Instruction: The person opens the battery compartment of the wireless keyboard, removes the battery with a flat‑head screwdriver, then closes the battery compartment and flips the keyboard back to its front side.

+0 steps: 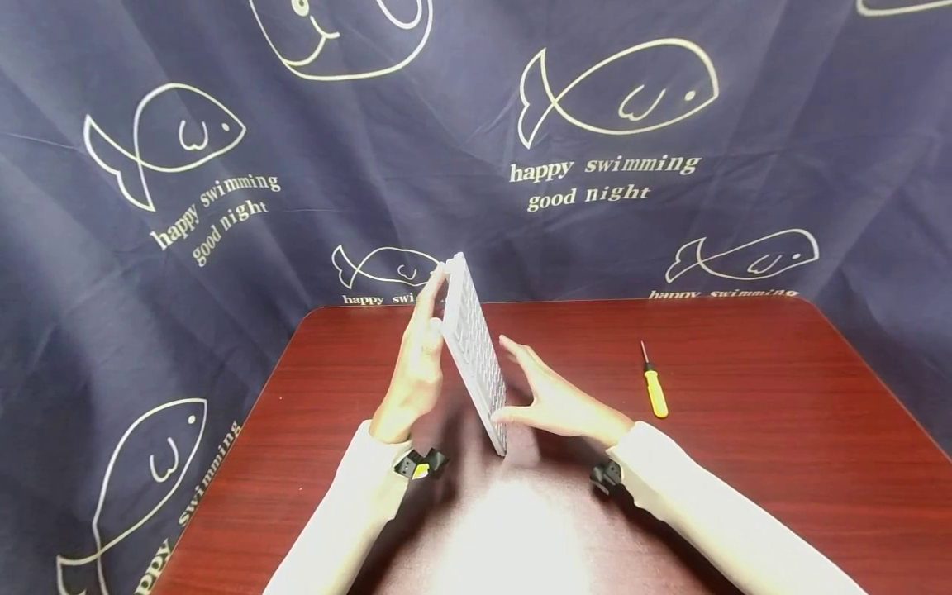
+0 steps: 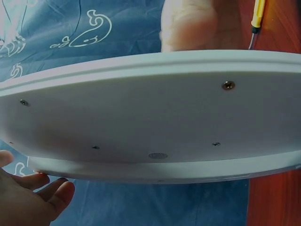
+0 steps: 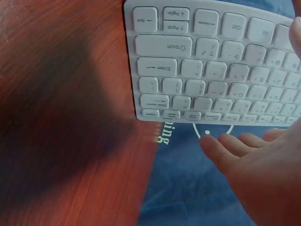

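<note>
One white keyboard, tilted up — my left hand, loosely extended, touches its edge, right hand splayed by the keys — probably a turning step, next needs steady support.

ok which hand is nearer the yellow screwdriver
Right. The right hand is to the left of the screwdriver, apart from it. The left hand is farther left, on the opposite side of the tilted keyboard.
</note>
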`<act>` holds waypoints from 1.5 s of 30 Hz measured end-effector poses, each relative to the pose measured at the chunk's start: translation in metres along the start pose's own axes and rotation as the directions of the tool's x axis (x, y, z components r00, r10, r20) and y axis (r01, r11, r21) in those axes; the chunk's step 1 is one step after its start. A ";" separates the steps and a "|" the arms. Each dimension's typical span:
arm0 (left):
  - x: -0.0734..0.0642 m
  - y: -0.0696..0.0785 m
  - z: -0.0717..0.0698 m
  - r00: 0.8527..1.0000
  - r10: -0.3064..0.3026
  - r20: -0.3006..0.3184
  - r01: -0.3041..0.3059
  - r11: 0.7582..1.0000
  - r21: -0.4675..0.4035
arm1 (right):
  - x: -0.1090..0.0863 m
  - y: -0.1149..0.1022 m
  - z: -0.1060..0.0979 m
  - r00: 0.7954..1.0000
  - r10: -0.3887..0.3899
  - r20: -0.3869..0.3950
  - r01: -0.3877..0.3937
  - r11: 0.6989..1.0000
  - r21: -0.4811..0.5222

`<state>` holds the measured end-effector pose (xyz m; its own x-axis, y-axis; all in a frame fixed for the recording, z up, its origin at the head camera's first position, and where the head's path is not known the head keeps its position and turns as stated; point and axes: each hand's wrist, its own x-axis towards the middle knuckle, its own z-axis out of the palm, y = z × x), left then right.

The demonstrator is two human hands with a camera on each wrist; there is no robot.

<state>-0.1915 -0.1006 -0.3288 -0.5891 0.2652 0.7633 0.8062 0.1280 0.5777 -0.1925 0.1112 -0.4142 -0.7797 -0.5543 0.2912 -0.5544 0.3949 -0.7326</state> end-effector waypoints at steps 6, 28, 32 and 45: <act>-0.005 -0.003 0.002 0.999 -0.041 0.006 0.041 0.997 0.063 | 0.002 -0.011 -0.006 0.999 -0.024 -0.032 0.026 0.997 0.074; -0.011 -0.010 0.016 0.993 -0.098 0.067 0.096 0.995 0.038 | 0.019 -0.086 -0.061 0.964 -0.225 -0.142 0.237 0.969 0.074; -0.015 -0.010 0.020 0.989 -0.122 0.086 0.116 0.990 0.074 | 0.021 -0.092 -0.065 0.958 -0.246 -0.149 0.257 0.965 0.060; -0.020 0.004 0.027 0.972 -0.182 0.150 0.167 0.980 0.105 | 0.029 -0.102 -0.076 0.946 -0.285 -0.154 0.296 0.954 0.055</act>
<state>-0.1749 -0.0794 -0.3503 -0.7108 0.3776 0.5934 0.6976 0.2706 0.6635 -0.1809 0.1105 -0.2837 -0.6246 -0.5244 0.5787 -0.7434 0.1721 -0.6463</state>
